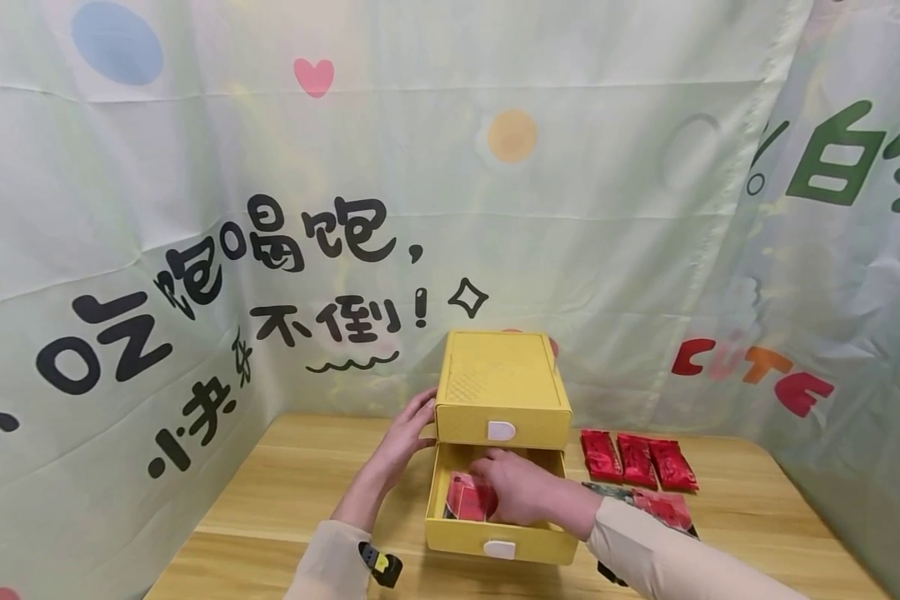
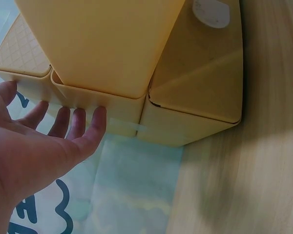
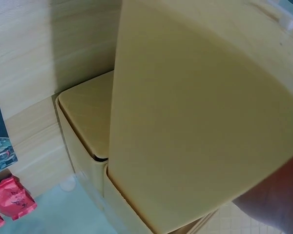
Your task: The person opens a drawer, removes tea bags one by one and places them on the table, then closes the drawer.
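A yellow drawer organizer (image 1: 506, 367) stands on the wooden table, its middle drawer (image 1: 450, 537) pulled out. My left hand (image 1: 405, 437) rests against the organizer's left side, fingers spread; the left wrist view shows the fingertips of the left hand (image 2: 53, 141) along the upper tiers. Inside the drawer, my right hand (image 1: 517, 487) has curled fingers at the edge of a red packet (image 1: 468, 498) and pinches it. The thumb is hidden. The right wrist view is mostly the drawer's side wall (image 3: 200, 112), with only a bit of the right hand (image 3: 276, 197) beyond it.
Several red packets (image 1: 636, 460) lie in a row right of the organizer. Nearer me are a red flat packet (image 1: 662, 505) and a dark packet (image 1: 607, 492), partly behind my right sleeve. The closed bottom drawer (image 2: 198, 73) sits on the table. A printed curtain (image 1: 607, 250) hangs behind.
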{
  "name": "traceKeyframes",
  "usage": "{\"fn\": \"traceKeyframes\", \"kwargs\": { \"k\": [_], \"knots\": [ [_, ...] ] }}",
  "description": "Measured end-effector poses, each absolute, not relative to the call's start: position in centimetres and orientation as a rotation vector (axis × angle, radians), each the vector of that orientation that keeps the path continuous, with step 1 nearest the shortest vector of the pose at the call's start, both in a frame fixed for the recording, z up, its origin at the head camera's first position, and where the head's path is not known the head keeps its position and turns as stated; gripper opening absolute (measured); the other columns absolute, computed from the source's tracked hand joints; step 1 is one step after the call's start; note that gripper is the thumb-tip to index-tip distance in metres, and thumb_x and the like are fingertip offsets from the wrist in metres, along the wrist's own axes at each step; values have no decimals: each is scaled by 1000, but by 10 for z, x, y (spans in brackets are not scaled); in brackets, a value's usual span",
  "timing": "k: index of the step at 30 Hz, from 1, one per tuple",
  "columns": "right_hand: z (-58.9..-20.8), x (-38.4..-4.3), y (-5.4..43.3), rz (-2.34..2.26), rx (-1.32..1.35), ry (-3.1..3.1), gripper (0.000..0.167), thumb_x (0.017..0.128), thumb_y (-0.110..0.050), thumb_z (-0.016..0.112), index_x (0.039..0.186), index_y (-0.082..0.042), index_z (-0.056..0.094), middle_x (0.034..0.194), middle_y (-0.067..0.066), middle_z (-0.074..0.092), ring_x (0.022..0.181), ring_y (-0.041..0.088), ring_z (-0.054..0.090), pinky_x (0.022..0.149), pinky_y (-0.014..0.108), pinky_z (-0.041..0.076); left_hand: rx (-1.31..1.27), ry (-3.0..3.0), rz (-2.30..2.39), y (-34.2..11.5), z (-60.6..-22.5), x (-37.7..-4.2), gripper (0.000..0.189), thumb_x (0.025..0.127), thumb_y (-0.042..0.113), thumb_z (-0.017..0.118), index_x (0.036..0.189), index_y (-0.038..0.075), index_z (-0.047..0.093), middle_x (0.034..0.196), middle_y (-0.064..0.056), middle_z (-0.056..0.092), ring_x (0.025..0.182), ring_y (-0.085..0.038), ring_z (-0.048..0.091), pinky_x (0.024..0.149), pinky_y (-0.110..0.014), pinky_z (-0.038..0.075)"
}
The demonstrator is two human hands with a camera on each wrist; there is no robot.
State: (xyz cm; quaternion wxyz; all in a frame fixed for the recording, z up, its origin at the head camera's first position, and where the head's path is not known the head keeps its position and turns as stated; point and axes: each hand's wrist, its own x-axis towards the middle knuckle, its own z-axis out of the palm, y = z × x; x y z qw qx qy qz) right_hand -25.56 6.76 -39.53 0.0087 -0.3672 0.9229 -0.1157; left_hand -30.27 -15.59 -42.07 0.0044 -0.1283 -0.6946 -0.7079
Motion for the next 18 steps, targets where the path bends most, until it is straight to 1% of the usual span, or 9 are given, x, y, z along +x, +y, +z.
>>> {"fn": "traceKeyframes", "kwargs": {
  "k": [4, 8, 14, 18],
  "knots": [
    [-397, -256, 70, -375, -1162, 2898, 57, 65, -16, 96, 114, -3, 70, 104, 6, 65, 94, 22, 62, 90, 38, 56, -408, -2170, -2223, -156, -421, -303, 55, 112, 30, 45, 158, 2, 38, 155, -26, 45, 131, -39, 49, 99, -51, 50],
    [-400, -258, 73, -447, -1147, 2902, 49, 66, -15, 94, 107, -5, 69, 96, 2, 63, 87, 18, 59, 83, 35, 55, -409, -2169, -2230, -155, -421, -303, 54, 112, 30, 45, 158, 3, 38, 155, -25, 44, 131, -39, 49, 99, -52, 50],
    [-401, -259, 77, -656, -1074, 2846, 40, 70, -15, 92, 100, -12, 65, 84, -6, 59, 76, 10, 52, 70, 31, 48, -406, -2176, -2222, -155, -421, -302, 54, 112, 31, 45, 158, 3, 38, 154, -25, 45, 132, -38, 49, 99, -52, 50],
    [-398, -257, 80, -780, -1053, 2780, 35, 73, -11, 91, 95, -14, 63, 77, -7, 59, 70, 8, 50, 65, 29, 44, -404, -2180, -2216, -155, -420, -301, 55, 112, 31, 45, 158, 3, 38, 153, -26, 46, 132, -39, 49, 100, -53, 49]
  ]
}}
